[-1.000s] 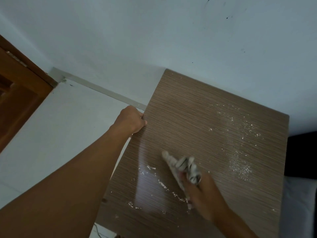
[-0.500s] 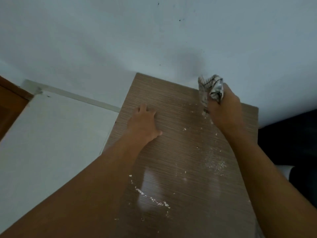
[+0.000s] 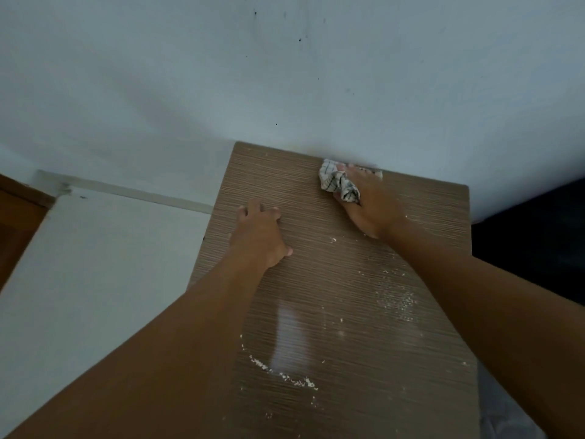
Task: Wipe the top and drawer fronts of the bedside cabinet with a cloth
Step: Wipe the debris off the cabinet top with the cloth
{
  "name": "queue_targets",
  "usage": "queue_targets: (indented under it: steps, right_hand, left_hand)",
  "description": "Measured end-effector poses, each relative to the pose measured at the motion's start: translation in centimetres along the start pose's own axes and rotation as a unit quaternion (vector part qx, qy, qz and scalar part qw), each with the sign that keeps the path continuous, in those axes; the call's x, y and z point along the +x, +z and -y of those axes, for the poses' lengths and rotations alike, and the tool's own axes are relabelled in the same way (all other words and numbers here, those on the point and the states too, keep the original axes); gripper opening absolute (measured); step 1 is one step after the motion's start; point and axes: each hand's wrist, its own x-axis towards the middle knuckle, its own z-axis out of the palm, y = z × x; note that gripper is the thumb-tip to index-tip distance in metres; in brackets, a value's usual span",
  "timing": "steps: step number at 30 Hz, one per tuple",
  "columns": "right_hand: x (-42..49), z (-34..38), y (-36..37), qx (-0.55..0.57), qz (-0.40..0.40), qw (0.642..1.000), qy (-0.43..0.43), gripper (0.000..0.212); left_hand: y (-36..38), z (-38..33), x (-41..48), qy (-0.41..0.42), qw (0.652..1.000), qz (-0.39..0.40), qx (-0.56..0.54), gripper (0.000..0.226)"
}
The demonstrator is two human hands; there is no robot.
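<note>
The bedside cabinet's brown wood-grain top [image 3: 316,296] fills the middle of the head view, seen from above. White powdery crumbs [image 3: 395,302] lie scattered on its right side and near the front. My right hand [image 3: 368,205] presses a white checked cloth [image 3: 337,182] onto the top at the back edge, against the wall. My left hand [image 3: 261,236] lies flat on the top near its left edge, fingers spread, holding nothing. The drawer fronts are hidden below the top.
A pale blue wall [image 3: 285,74] stands right behind the cabinet. A white floor [image 3: 95,264] lies to the left, with a brown wooden door [image 3: 15,223] at the far left. Something dark [image 3: 531,242] sits at the cabinet's right.
My right hand swept the cloth from the front of the top to the back edge and pressed it down there. My left hand went from gripping the left edge to lying flat on the top.
</note>
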Motion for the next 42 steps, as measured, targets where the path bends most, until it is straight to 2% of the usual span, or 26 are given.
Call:
queue_targets:
  steps: [6, 9, 15, 18, 20, 22, 24, 27, 29, 30, 32, 35, 38, 40, 42]
  right_hand:
    - [-6.6, 2.5, 1.0, 0.027, 0.034, 0.996, -0.079, 0.065]
    - [-10.6, 3.0, 2.7, 0.043, 0.062, 0.993, -0.091, 0.07]
    - [-18.2, 4.6, 5.9, 0.055, 0.098, 0.98, -0.166, 0.055]
    - [-21.5, 5.2, 7.4, 0.024, 0.105, 0.975, -0.196, 0.055]
    - [-23.0, 5.4, 7.8, 0.05, 0.119, 0.971, -0.199, 0.059]
    - [-23.8, 5.9, 7.2, 0.109, 0.125, 0.976, -0.142, 0.066]
    - [-24.1, 6.9, 5.3, 0.199, 0.13, 0.971, -0.039, 0.059]
    - [-23.4, 8.0, 1.5, 0.358, 0.09, 0.927, 0.062, 0.023]
    - [-21.9, 8.3, -1.3, 0.435, 0.058, 0.89, 0.127, 0.02]
    - [-20.9, 8.0, -2.3, 0.446, 0.031, 0.883, 0.143, 0.019]
    - [-18.4, 7.4, -3.9, 0.395, -0.038, 0.907, 0.137, 0.018]
    - [-13.6, 6.7, -4.8, 0.192, -0.128, 0.968, 0.095, 0.015]
    - [-7.6, 6.6, -4.7, 0.018, -0.186, 0.98, 0.071, 0.017]
    - [-3.8, 6.5, -4.0, -0.044, -0.187, 0.98, 0.055, 0.021]
    - [-1.5, 6.0, -2.4, -0.056, -0.115, 0.991, 0.04, 0.028]
  left_hand:
    - [-0.1, 0.2, 0.0, 0.006, 1.0, -0.003, -0.001, 0.085]
    - [-0.2, 0.1, 0.0, 0.01, 1.0, -0.008, 0.005, 0.083]
    - [-0.4, 0.0, -0.1, 0.006, 1.0, 0.003, 0.005, 0.081]
    - [-0.4, 0.0, -0.1, 0.004, 1.0, 0.003, 0.002, 0.083]
    - [-0.3, 0.1, -0.2, 0.002, 1.0, 0.003, -0.006, 0.084]
    - [-0.3, 0.1, -0.1, -0.002, 1.0, 0.005, -0.005, 0.084]
    - [-0.4, 0.0, -0.2, -0.005, 1.0, 0.006, -0.004, 0.084]
    - [-0.5, -0.2, -0.3, -0.004, 1.0, 0.002, 0.008, 0.083]
    - [-0.6, -0.2, -0.3, 0.004, 1.0, -0.003, 0.02, 0.079]
    - [-0.7, 0.0, -0.2, 0.008, 1.0, -0.002, 0.025, 0.078]
    - [-0.9, 0.3, -0.2, 0.013, 0.999, 0.008, 0.037, 0.075]
    - [-1.1, 0.6, -0.1, 0.014, 0.999, 0.019, 0.049, 0.07]
    - [-1.1, 0.7, -0.2, 0.019, 0.997, 0.022, 0.068, 0.066]
    - [-1.2, 0.8, -0.2, 0.022, 0.997, 0.031, 0.072, 0.063]
    - [-1.4, 0.9, -0.1, 0.02, 0.997, 0.041, 0.065, 0.062]
